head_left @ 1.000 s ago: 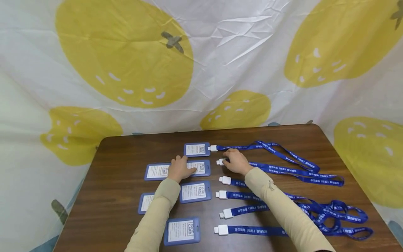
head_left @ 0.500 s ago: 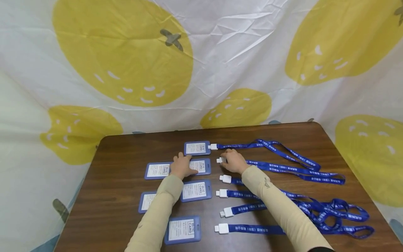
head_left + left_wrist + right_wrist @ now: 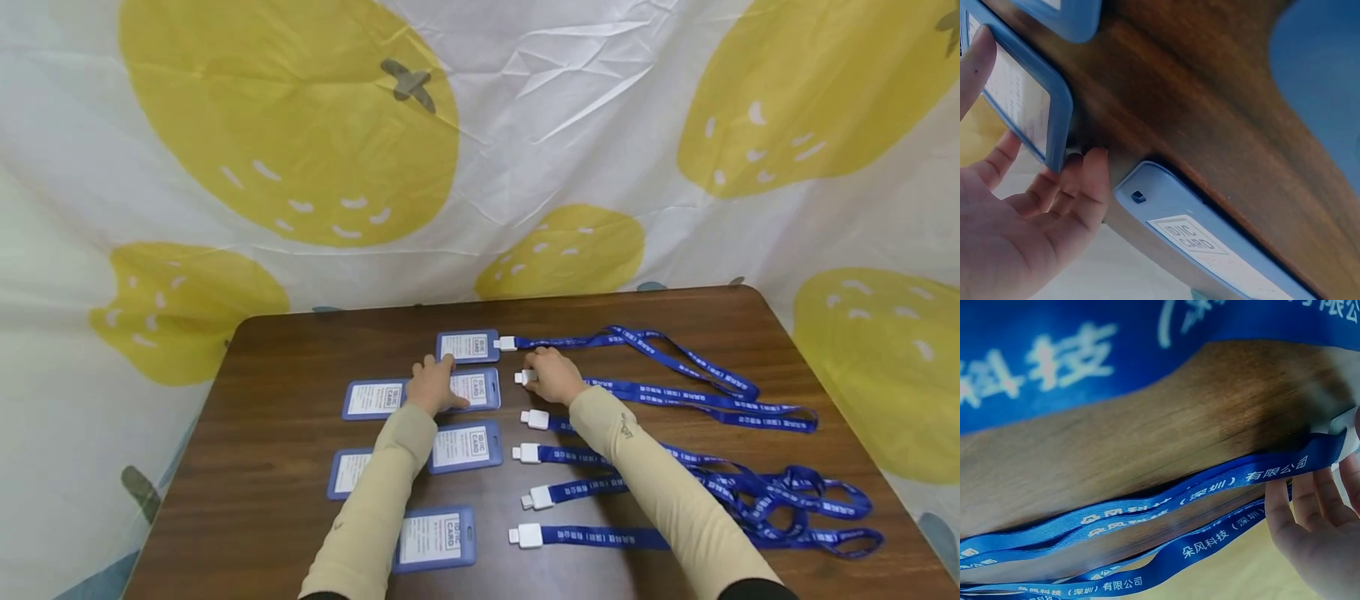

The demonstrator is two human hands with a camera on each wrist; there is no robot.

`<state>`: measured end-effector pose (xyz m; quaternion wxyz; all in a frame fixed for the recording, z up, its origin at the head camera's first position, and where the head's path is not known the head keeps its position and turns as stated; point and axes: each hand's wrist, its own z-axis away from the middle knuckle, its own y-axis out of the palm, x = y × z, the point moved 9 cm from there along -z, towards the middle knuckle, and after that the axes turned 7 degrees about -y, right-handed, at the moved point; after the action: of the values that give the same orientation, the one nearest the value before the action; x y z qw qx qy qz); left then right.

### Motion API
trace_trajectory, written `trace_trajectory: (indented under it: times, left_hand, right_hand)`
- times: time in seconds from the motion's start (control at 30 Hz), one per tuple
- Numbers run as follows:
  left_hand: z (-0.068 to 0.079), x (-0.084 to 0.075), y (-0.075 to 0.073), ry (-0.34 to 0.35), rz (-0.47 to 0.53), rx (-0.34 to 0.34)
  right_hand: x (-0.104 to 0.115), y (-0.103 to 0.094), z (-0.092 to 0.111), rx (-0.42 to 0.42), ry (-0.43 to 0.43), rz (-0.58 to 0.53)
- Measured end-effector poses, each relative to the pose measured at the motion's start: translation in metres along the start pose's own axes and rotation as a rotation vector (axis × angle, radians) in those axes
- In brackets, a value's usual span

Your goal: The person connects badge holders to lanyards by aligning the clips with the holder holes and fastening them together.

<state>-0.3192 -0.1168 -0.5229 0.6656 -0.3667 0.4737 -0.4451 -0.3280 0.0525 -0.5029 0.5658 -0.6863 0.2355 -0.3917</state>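
My left hand (image 3: 431,387) holds a blue ID badge holder (image 3: 480,389) by its long edges, thumb on the near side and fingers at the far edge. In the left wrist view this badge holder (image 3: 1029,106) looks tilted off the table, with the thumb over its card face. My right hand (image 3: 553,375) pinches the white clip (image 3: 522,377) of the second blue lanyard (image 3: 660,394). The clip and the badge holder's slotted end face each other, a small gap apart. In the right wrist view the lanyard strap (image 3: 1210,487) trails away from the fingers.
At the back, one badge holder (image 3: 467,346) meets the clip of another lanyard (image 3: 558,342). More holders, including a front one (image 3: 435,537), lie left. Several lanyards with white clips (image 3: 529,535) lie right, their straps tangled (image 3: 787,500). A lemon-print curtain (image 3: 337,275) hangs behind the table.
My left hand has shifted slightly right and its fingers now reach the badge holder's far edge; the holder looks slightly raised. My right hand stays at the clip. The head view has shifted a little.
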Motion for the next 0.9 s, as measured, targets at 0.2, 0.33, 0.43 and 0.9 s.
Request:
trace_trajectory:
  times: [0.2,0.33,0.43,0.9]
  left_hand:
    - [0.002,-0.003,-0.005,0.013,0.057,-0.028]
    - [0.004,-0.004,-0.005,0.056,0.131,-0.045]
    - [0.004,-0.005,-0.006,0.132,0.194,-0.072]
    - [-0.037,0.030,0.024,0.287,0.598,-0.150]
  right_hand:
    - [-0.001,0.001,-0.002,0.020,0.025,-0.031]
    - [-0.003,0.004,-0.003,0.032,0.044,-0.065]
    - [-0.005,0.007,-0.003,0.044,0.063,-0.088]
    - [-0.012,-0.001,0.003,-0.041,0.056,-0.265]
